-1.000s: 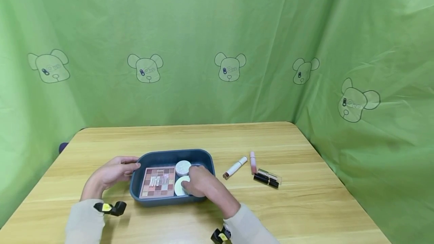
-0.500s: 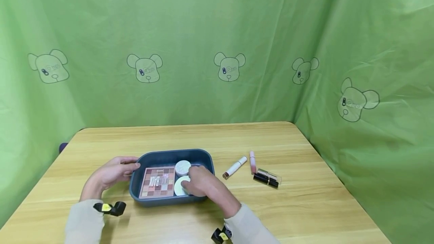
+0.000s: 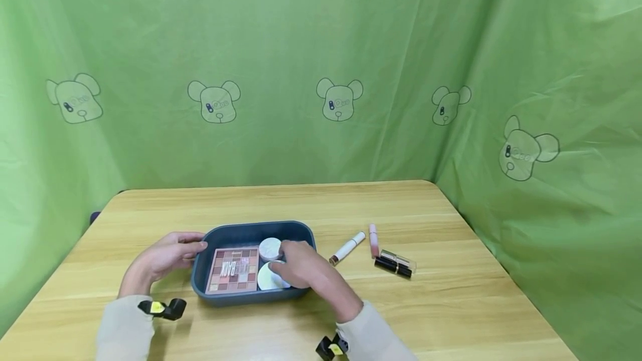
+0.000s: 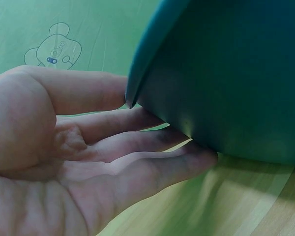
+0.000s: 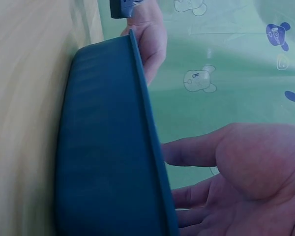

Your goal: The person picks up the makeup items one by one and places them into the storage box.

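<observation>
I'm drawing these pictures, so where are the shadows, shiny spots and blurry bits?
Head view: pale glare on the table, soft shadow beside the left sleeve; left wrist view: dim and greenish, shadow by the tray; right wrist view: bluish, table grain blurred.

This looks like a screened-off recording booth, shown by the green cloth [image 3: 281, 27] printed with bear heads [image 3: 339, 99] that fills the top and both sides of the head view, the wood-grain worktop [image 3: 466, 305] below it, and black wrist cameras [image 3: 176, 309] at the bottom.
</observation>
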Demonstrator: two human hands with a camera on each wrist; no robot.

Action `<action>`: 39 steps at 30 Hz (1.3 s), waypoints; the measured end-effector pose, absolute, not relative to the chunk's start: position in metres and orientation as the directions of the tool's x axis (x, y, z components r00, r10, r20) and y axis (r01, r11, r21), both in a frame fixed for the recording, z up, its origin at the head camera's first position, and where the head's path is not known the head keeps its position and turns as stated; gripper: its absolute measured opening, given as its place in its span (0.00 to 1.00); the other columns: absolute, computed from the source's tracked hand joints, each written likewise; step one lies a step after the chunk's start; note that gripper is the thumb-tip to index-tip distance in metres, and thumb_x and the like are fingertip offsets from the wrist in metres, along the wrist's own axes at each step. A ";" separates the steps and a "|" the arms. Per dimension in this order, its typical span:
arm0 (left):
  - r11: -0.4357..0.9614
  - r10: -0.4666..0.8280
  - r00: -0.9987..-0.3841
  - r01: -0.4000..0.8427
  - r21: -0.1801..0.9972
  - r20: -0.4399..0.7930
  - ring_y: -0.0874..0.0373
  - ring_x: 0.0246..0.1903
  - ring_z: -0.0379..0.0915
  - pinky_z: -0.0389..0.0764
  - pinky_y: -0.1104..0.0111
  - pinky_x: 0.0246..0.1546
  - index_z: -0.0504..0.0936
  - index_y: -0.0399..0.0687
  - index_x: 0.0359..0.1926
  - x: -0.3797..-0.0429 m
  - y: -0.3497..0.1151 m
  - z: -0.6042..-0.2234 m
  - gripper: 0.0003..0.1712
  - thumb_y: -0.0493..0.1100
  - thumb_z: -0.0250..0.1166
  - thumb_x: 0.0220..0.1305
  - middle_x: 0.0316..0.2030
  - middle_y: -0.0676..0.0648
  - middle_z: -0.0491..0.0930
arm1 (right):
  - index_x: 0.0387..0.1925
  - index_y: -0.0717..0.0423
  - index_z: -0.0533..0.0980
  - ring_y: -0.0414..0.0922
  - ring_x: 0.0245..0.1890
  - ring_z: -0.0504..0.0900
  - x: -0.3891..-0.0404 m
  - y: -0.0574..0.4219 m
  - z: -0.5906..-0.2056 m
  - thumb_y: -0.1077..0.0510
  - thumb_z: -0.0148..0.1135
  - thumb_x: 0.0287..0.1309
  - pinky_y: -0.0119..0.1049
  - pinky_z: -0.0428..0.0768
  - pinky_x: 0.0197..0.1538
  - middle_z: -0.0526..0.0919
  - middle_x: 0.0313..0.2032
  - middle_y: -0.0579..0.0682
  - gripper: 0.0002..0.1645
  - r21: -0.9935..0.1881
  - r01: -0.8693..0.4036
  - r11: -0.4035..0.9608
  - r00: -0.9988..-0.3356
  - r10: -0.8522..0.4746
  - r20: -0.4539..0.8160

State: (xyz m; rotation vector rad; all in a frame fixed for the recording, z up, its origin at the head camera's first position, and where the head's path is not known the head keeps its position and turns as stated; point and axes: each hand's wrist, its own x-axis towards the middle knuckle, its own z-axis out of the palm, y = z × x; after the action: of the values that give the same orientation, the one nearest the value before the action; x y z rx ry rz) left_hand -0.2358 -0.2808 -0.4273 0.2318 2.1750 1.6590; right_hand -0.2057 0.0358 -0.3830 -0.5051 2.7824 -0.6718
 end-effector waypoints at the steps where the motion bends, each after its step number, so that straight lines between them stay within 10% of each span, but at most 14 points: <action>1: 0.284 0.361 -0.909 -0.105 0.953 -0.208 0.31 0.68 0.65 0.77 0.49 0.65 0.58 0.18 0.70 -0.236 -0.281 -0.427 0.34 0.41 0.55 0.76 0.67 0.22 0.66 | 0.58 0.64 0.77 0.45 0.44 0.80 -0.206 0.037 -0.382 0.48 0.62 0.68 0.44 0.84 0.52 0.84 0.52 0.57 0.27 -0.485 -0.275 0.830 -0.913 -0.384 -0.140; 18: 0.263 0.365 -0.909 -0.109 0.959 -0.203 0.47 0.59 0.76 0.82 0.57 0.61 0.59 0.17 0.69 -0.235 -0.279 -0.426 0.34 0.41 0.55 0.75 0.64 0.24 0.71 | 0.53 0.61 0.79 0.45 0.39 0.80 -0.216 0.063 -0.372 0.47 0.58 0.71 0.42 0.83 0.44 0.84 0.42 0.52 0.22 -0.609 -0.237 0.756 -0.945 -0.326 -0.036; 39: 0.271 0.368 -0.908 -0.104 0.957 -0.203 0.45 0.61 0.75 0.81 0.55 0.62 0.60 0.18 0.69 -0.235 -0.280 -0.427 0.33 0.41 0.55 0.76 0.64 0.24 0.71 | 0.50 0.53 0.81 0.47 0.42 0.84 -0.230 0.095 -0.359 0.47 0.57 0.72 0.43 0.84 0.45 0.86 0.42 0.52 0.17 -0.655 -0.157 0.739 -0.980 -0.198 0.012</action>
State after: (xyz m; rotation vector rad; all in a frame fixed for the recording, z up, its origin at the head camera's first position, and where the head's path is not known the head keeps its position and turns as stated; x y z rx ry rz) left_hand -0.2350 -0.2797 -0.4269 0.2388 2.1620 1.6737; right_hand -0.2296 0.0949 -0.3592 -0.2931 2.8748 -1.0741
